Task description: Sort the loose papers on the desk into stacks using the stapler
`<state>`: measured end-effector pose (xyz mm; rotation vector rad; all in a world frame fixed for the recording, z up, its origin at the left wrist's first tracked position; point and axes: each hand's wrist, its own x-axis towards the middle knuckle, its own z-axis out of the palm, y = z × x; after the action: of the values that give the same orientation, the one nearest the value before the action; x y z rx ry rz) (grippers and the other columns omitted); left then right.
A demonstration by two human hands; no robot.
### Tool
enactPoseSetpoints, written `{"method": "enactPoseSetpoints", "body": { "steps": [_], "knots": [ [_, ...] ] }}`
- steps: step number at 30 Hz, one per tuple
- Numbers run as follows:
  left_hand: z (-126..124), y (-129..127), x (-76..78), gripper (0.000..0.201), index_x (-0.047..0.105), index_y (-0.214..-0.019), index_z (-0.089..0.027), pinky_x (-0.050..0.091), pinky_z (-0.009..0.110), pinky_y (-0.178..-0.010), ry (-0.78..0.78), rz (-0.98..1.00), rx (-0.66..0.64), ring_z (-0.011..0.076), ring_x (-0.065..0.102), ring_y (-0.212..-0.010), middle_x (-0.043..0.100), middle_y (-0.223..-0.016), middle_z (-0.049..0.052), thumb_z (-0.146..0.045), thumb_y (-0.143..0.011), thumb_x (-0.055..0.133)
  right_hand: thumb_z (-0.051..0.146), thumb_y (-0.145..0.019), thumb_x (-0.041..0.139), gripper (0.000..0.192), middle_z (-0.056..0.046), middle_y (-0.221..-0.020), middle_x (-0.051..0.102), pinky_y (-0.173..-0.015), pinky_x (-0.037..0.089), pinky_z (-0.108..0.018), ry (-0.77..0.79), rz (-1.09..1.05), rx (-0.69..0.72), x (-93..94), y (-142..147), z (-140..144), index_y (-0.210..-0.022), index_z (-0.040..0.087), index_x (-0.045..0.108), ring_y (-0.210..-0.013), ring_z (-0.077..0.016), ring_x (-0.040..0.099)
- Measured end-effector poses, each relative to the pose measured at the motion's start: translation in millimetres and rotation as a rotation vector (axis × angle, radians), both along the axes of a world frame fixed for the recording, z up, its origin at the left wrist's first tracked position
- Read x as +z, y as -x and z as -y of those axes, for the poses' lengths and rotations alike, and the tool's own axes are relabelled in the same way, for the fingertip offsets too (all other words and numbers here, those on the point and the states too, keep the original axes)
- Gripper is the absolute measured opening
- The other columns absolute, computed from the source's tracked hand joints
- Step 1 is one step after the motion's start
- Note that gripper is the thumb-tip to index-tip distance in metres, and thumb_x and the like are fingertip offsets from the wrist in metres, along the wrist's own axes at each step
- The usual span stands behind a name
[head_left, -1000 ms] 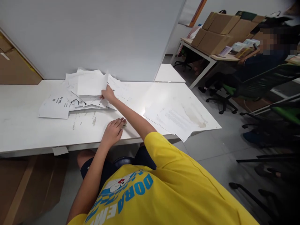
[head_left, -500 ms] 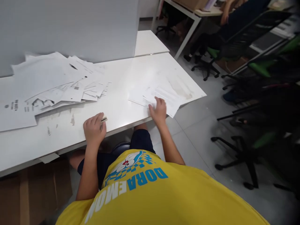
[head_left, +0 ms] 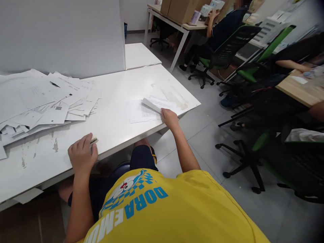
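My left hand (head_left: 82, 153) rests at the near edge of the white table (head_left: 111, 131), its fingers closed around a small pale object (head_left: 93, 140) with a dark strip. Only the tip of that object sticks out between thumb and fingers, so I cannot tell its kind. Towards the table's right end, my right hand (head_left: 170, 118) pinches the near edge of a paper sheet (head_left: 152, 105), whose left side is lifted and curled. Beneath it, other printed paper (head_left: 136, 114) lies flat on the tabletop.
A messy heap of printed papers (head_left: 37, 98) covers the table's left part. A grey partition (head_left: 60, 33) stands along the back. To the right are office chairs (head_left: 235, 44), seated people and a desk with cardboard boxes (head_left: 177, 11).
My right hand has gone from open over the papers to gripping a sheet and raising its left side. My left hand still holds the small object. The view has swung right.
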<state>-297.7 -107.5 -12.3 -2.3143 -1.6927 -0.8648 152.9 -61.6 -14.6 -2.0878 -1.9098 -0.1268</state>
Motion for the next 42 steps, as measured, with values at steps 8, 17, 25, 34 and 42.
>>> {"method": "enactPoseSetpoints", "body": {
  "steps": [8, 17, 25, 34, 42],
  "knots": [
    [3, -1, 3.5, 0.052, 0.052, -0.144, -0.022, 0.039, 0.046, -0.097, -0.041, -0.090, 0.039, 0.0310, 0.061, -0.114, 0.067, -0.132, 0.012, -0.026, -0.092, 0.052, 0.007, -0.093, 0.039, 0.028, -0.013, -0.103, 0.069, -0.071, 0.041, -0.031, -0.101, 0.031, 0.120, 10.3, 51, -7, -0.106, 0.014, 0.063, -0.091, -0.0242, 0.060],
    [-1, 1, 0.9, 0.060, 0.041, -0.151, -0.035, 0.042, 0.055, -0.099, 0.004, -0.034, 0.086, 0.0364, 0.061, -0.117, 0.064, -0.136, 0.005, -0.035, -0.092, 0.050, 0.008, -0.095, 0.039, 0.028, -0.014, -0.116, 0.071, -0.097, 0.051, -0.038, -0.215, -0.101, 0.372, 19.1, 108, 19, -0.100, 0.017, 0.065, -0.110, -0.0226, 0.064],
    [5, 2, 0.9, 0.055, 0.051, -0.145, -0.024, 0.036, 0.050, -0.105, 0.082, 0.019, 0.011, 0.0329, 0.057, -0.121, 0.063, -0.135, 0.013, -0.030, -0.090, 0.052, 0.004, -0.093, 0.039, 0.037, -0.009, -0.127, 0.071, -0.108, 0.050, -0.038, -0.206, -0.276, 0.825, -12.6, 184, 73, -0.110, 0.019, 0.068, -0.126, -0.0170, 0.063],
    [9, 0, 1.0, 0.053, 0.050, -0.146, -0.020, 0.037, 0.046, -0.099, 0.008, -0.015, -0.005, 0.0313, 0.058, -0.119, 0.064, -0.134, 0.014, -0.026, -0.093, 0.049, 0.007, -0.095, 0.041, 0.039, -0.007, -0.120, 0.074, -0.109, 0.048, -0.042, -0.265, -0.215, 0.782, -16.3, 186, 76, -0.118, 0.021, 0.070, -0.120, -0.0190, 0.066],
    [11, -2, 1.7, 0.051, 0.051, -0.146, -0.023, 0.035, 0.044, -0.103, 0.064, 0.018, -0.001, 0.0286, 0.057, -0.122, 0.063, -0.137, 0.013, -0.026, -0.095, 0.045, 0.007, -0.094, 0.045, 0.036, -0.007, -0.117, 0.075, -0.115, 0.041, -0.048, -0.262, -0.242, 0.705, -17.5, 169, 84, -0.113, 0.024, 0.070, -0.117, -0.0215, 0.068]
  ]
}}
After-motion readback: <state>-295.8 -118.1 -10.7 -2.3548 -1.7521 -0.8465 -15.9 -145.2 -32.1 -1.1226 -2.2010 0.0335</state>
